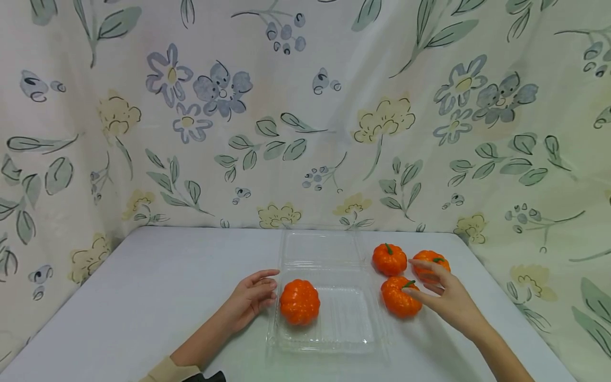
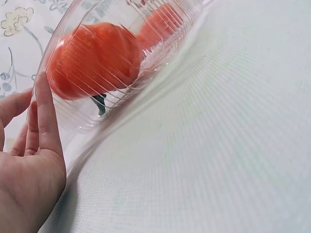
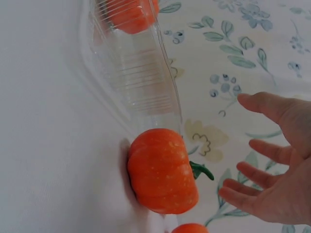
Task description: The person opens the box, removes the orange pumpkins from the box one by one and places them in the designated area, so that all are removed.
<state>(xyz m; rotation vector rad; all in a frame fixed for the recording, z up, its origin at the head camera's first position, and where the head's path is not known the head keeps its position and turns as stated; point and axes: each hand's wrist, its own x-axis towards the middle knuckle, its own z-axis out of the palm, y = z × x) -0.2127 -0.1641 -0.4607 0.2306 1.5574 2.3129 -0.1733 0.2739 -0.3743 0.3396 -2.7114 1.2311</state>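
Note:
A clear plastic clamshell container (image 1: 341,347) lies with its lid (image 1: 321,248) folded back. One orange toy pumpkin (image 1: 299,302) sits inside at the left, its green stem (image 2: 100,104) pointing down in the left wrist view. My left hand (image 1: 250,300) is beside the container's left wall, fingers extended, fingertips right at the rim. Over the pumpkins to the right of the container hovers my right hand (image 1: 446,297), its fingers spread and holding nothing. Nearest to it is the front pumpkin (image 1: 400,298); behind are a back-left pumpkin (image 1: 389,259) and a back-right one (image 1: 429,260), partly hidden by the fingers.
A white table (image 1: 200,260) carries everything. Behind it and along both sides hangs a floral curtain (image 1: 305,116). The folded-back lid lies near the table's far edge, close to the back-left pumpkin.

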